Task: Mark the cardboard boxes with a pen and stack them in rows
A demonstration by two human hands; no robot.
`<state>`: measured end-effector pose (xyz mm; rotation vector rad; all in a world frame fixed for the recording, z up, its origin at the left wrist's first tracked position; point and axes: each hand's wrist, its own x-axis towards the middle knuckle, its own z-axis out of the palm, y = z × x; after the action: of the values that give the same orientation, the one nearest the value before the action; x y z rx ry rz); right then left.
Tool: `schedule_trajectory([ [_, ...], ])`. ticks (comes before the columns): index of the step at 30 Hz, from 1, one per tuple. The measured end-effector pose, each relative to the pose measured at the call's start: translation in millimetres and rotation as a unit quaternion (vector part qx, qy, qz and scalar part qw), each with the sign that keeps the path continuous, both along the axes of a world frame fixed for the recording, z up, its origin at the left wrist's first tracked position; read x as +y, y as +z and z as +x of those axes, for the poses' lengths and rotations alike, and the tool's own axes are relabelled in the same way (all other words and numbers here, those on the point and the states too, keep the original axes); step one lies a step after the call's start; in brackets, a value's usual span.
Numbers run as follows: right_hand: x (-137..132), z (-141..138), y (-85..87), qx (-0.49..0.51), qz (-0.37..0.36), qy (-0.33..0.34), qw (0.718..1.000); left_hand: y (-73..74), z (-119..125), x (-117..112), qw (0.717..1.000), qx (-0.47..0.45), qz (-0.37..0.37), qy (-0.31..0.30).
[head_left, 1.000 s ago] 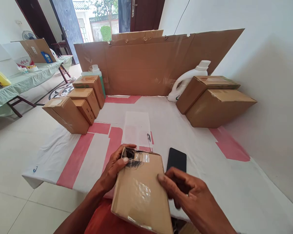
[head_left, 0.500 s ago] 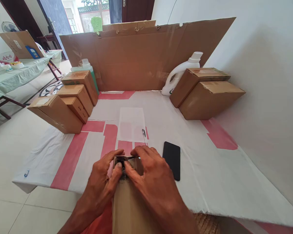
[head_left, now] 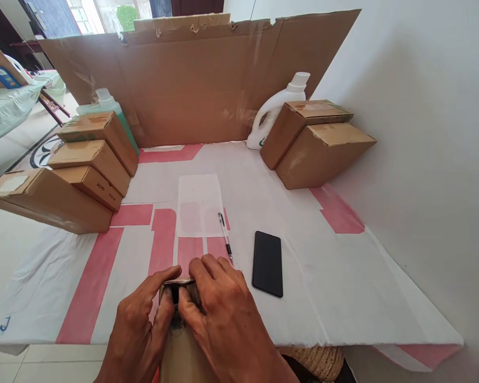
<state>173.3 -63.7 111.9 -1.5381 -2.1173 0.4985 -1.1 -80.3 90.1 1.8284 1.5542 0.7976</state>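
Close to my body, at the table's front edge, a narrow cardboard box [head_left: 181,355] stands with its end towards the table and a dark gap at its top. My left hand [head_left: 138,316] grips the left side of that end, thumb at the gap and index finger over the far edge. On the right side, my right hand [head_left: 225,308] presses its thumb by the gap while its fingers curl over the far edge. What lies inside the gap is too dark to make out. Just beyond the hands lie a pen [head_left: 225,238] and a black phone [head_left: 267,264].
A sheet of paper [head_left: 199,194] lies mid-table. Several cardboard boxes [head_left: 91,183] line the left, before a green-liquid bottle [head_left: 120,114]. Two boxes [head_left: 323,154] and a white jug [head_left: 273,114] stand right. A tall cardboard panel [head_left: 191,90] closes the back.
The view has shifted, so the table's contents sit further left in the picture. Both hands stay on the box end, with the thumbs still at the gap.
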Motion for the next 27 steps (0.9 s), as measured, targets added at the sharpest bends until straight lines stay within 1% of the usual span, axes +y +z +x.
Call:
schedule_trajectory([
  [4,-0.9,9.3,-3.4,0.040,0.018,-0.013,0.999,-1.2,-5.1,-2.1,0.993,-0.061,-0.090,-0.033],
  [5,-1.4,10.0,-5.2,0.044,0.027,-0.018,0.999,-2.4,-4.6,-3.8,0.989,-0.090,-0.112,-0.034],
  [7,-2.7,8.6,-9.9,0.042,0.041,-0.013,0.998,-4.5,-0.7,-7.7,0.978,-0.150,-0.144,-0.013],
  [10,-4.8,1.8,-15.9,0.041,0.062,-0.013,0.997,-5.4,8.8,-11.7,0.972,-0.185,-0.143,0.033],
  [12,-5.3,-0.2,-15.5,0.050,0.065,-0.011,0.997,-4.8,14.0,-12.6,0.973,-0.185,-0.134,0.041],
  [14,-3.1,5.4,-10.8,0.083,0.041,0.004,0.996,-4.6,16.7,-12.9,0.969,-0.200,-0.137,0.045],
  [16,4.0,20.7,-6.1,0.150,-0.023,0.021,0.988,-5.4,17.3,-13.3,0.963,-0.220,-0.147,0.051],
  [17,10.0,31.4,-6.3,0.187,-0.062,0.014,0.980,-6.3,17.3,-13.5,0.961,-0.227,-0.151,0.052],
  [18,17.5,43.4,-9.6,0.218,-0.098,-0.010,0.971,-7.4,17.2,-13.5,0.960,-0.232,-0.152,0.049],
  [19,26.2,55.6,-16.7,0.235,-0.127,-0.051,0.962,-8.7,17.3,-13.1,0.959,-0.235,-0.151,0.041],
  [20,35.4,67.1,-27.9,0.234,-0.149,-0.104,0.955,-9.9,17.6,-12.3,0.960,-0.236,-0.146,0.032],
  [21,44.5,77.1,-42.6,0.214,-0.160,-0.160,0.950,-10.9,18.2,-11.1,0.961,-0.237,-0.138,0.022],
  [22,52.8,84.7,-60.0,0.176,-0.178,-0.194,0.948,-11.6,18.9,-9.4,0.963,-0.237,-0.129,0.014],
  [24,65.1,91.5,-96.9,0.087,-0.219,-0.225,0.945,-11.7,20.1,-5.2,0.966,-0.235,-0.112,-0.002],
  [26,71.2,88.6,-127.8,0.051,-0.235,-0.248,0.938,-10.6,19.4,-1.6,0.966,-0.232,-0.109,-0.029],
  [27,72.6,85.1,-138.7,0.052,-0.234,-0.257,0.936,-10.1,18.1,-0.3,0.963,-0.235,-0.120,-0.048],
])
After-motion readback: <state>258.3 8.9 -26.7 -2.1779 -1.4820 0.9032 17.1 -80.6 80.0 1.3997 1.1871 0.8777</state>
